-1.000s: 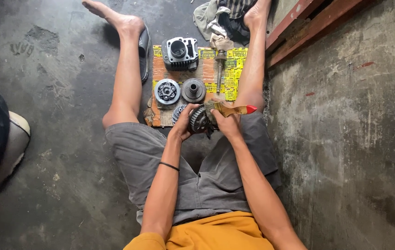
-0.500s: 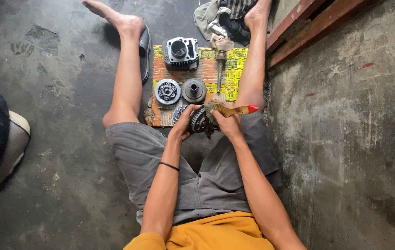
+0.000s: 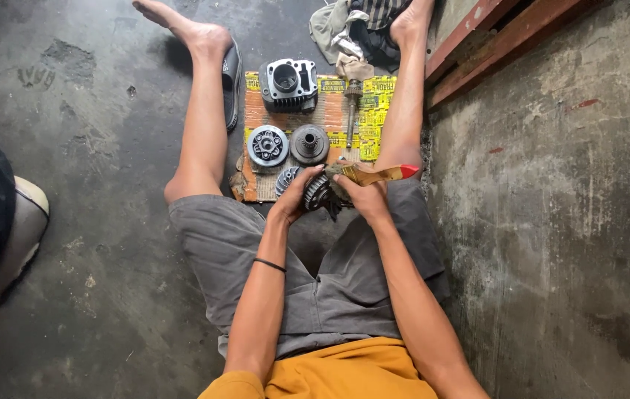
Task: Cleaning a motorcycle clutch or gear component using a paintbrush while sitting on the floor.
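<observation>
I sit on the concrete floor with my legs spread. My left hand [image 3: 294, 198] grips a dark toothed clutch part [image 3: 318, 193] held between my knees. My right hand [image 3: 363, 193] holds a paintbrush [image 3: 378, 174] with a wooden handle and red tip, its bristle end against the part. Another ribbed round part [image 3: 285, 179] lies just beside my left hand.
On a flattened cardboard sheet [image 3: 256, 111] lie an engine cylinder block [image 3: 287, 83], a round clutch plate [image 3: 267, 145], a dark hub [image 3: 310, 143] and a shaft [image 3: 351, 109]. Rags [image 3: 344, 26] are heaped beyond. A wall [image 3: 551, 185] stands at right. Another person's foot [image 3: 4, 236] is at left.
</observation>
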